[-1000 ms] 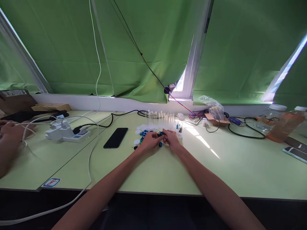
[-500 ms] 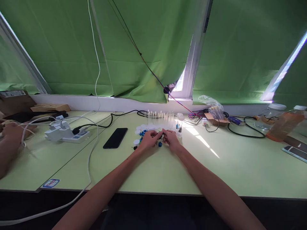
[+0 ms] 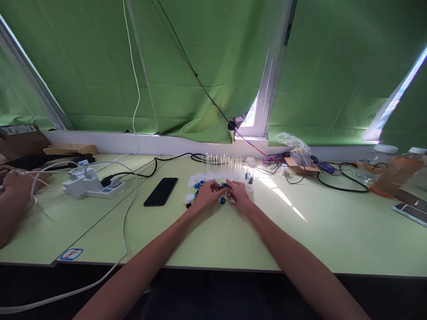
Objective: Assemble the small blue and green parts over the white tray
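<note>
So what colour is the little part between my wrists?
The little part is blue; it shows best in the head view.

Sticker: on the desk, left of the black phone and nearer the front edge; blue border, red looped mark, wording unreadable;
Box label: on the cardboard box, far left beyond the phone; print illegible

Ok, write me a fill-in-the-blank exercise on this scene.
1. Between the power strip and the left hand lies a black ____.
2. The curtain is coloured ____.
3. The round cap beside the left hand is ____ in colour.
4. The sunlit streak lies to the ____ of the right hand.

Missing words: phone; green; white; right.
</note>
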Available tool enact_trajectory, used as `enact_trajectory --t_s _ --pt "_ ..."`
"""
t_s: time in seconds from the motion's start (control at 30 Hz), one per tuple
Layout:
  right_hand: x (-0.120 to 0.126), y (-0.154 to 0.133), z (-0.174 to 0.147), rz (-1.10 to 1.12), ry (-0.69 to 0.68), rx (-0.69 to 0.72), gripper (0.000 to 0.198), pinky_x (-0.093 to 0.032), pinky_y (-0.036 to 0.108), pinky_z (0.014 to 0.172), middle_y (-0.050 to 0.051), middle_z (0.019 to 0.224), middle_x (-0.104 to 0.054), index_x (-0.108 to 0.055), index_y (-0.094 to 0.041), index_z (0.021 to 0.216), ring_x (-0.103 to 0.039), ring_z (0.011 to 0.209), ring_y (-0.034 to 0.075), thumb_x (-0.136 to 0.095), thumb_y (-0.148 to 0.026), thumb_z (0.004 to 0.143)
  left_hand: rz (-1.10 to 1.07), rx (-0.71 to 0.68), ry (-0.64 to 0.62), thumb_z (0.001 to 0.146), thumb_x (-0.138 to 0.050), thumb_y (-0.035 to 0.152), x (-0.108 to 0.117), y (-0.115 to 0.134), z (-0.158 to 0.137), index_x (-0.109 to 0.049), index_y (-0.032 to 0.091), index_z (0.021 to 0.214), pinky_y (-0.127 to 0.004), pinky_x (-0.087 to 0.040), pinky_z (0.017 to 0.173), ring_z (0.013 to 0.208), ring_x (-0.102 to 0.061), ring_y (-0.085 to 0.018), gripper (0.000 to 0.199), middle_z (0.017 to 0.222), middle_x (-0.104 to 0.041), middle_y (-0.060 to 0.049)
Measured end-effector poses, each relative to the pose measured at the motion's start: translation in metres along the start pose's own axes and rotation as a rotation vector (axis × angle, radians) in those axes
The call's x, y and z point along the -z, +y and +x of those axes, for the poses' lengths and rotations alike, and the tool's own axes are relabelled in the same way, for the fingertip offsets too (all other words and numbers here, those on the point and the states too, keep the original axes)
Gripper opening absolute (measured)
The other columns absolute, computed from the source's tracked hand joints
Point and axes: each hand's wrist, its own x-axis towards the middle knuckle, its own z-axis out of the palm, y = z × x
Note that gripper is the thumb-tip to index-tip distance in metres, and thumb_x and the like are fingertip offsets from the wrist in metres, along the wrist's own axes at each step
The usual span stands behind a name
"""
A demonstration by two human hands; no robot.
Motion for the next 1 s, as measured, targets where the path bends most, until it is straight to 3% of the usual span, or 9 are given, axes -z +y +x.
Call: enact_trajectory --t_s 0.53,1.0 --pt "-0.0018 -0.0040 -0.0030 0.016 -0.023 -0.010 0.041 -0.026 0.021 0.036 -0.007 0.041 -0.036 -0.039 -0.020 0.052 -0.037 0.036 0.007 -0.068 -0.032 0.079 0.065 -0.031 -0.015 0.068 -0.073 0.053 -0.0010 -0.0036 0.0024 -0.048 0.017 0.053 -0.024 -0.034 0.049 0.046 -0.047 -0.010 0.046 0.049 -0.052 0.002" --pt "0.0005 0.0009 0.0016 0.007 -0.024 0.025 0.041 -0.028 0.021 0.036 -0.007 0.042 -0.038 -0.040 -0.020 0.053 -0.039 0.036 0.007 -0.070 -0.036 0.076 -0.068 0.009 -0.110 0.069 -0.073 0.054 0.0001 0.0028 -0.0018 -0.052 0.018 0.062 -0.024 -0.032 0.044 0.039 -0.043 -0.008 0.043 0.047 -0.052 0.002"
